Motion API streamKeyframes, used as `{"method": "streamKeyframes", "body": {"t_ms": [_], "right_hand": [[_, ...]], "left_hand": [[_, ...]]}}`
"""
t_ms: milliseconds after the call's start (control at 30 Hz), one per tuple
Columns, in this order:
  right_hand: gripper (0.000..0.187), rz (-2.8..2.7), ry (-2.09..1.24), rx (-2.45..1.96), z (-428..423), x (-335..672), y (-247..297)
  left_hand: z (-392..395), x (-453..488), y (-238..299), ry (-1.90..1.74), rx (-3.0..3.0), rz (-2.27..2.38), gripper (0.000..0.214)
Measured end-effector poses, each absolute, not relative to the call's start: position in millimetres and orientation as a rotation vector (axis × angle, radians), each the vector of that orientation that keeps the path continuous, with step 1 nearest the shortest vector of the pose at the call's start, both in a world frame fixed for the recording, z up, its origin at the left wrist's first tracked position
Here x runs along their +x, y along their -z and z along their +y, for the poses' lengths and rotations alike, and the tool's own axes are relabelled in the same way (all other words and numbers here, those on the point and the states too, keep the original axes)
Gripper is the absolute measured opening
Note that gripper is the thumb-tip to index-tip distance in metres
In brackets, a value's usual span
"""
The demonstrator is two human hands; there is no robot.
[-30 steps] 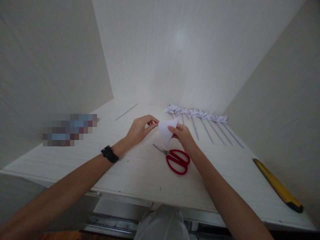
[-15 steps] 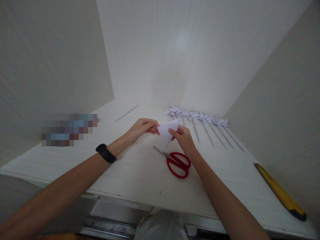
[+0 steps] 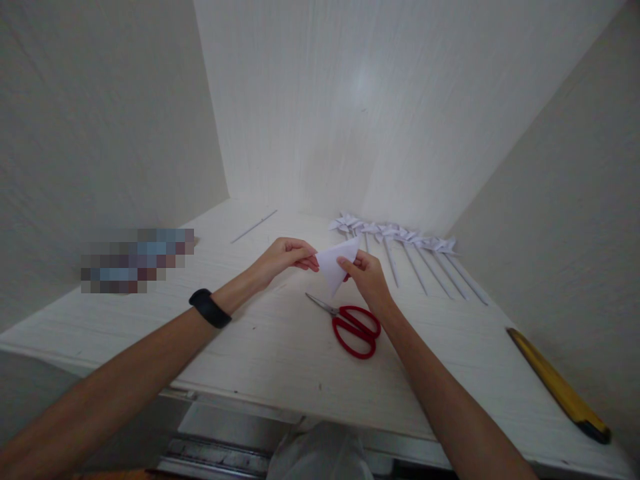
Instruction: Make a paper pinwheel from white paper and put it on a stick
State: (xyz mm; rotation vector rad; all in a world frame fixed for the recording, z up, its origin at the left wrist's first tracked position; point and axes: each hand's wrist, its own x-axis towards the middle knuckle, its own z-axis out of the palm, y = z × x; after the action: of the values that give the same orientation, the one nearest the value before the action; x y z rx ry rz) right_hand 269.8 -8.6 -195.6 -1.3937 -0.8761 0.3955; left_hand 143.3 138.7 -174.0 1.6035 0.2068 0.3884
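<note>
Both hands hold a folded white paper triangle (image 3: 334,265) just above the white desk (image 3: 260,340). My left hand (image 3: 283,259), with a black band on its wrist, pinches the paper's left corner. My right hand (image 3: 367,277) pinches its right edge, fingers closed on it. Red-handled scissors (image 3: 353,325) lie shut on the desk just below my right hand.
A row of several white paper pinwheels on sticks (image 3: 400,250) lies behind my right hand. A thin white stick (image 3: 253,226) lies at the back left. A yellow and black tool (image 3: 557,387) lies along the right wall. A blurred patch (image 3: 136,259) sits at the left.
The paper has tipped a little, its top edge now slanting up to the right, and my left fingers have closed tighter on its corner. The hands stay in the same spot.
</note>
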Motion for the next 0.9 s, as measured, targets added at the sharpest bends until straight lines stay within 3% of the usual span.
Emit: {"method": "streamKeyframes", "body": {"t_ms": [900], "right_hand": [[0.027,-0.884,-0.413,-1.403,-9.3,268.4,194.4]], "left_hand": [[136.6,143.7,174.6,-0.405,1.690,0.251,0.015]]}}
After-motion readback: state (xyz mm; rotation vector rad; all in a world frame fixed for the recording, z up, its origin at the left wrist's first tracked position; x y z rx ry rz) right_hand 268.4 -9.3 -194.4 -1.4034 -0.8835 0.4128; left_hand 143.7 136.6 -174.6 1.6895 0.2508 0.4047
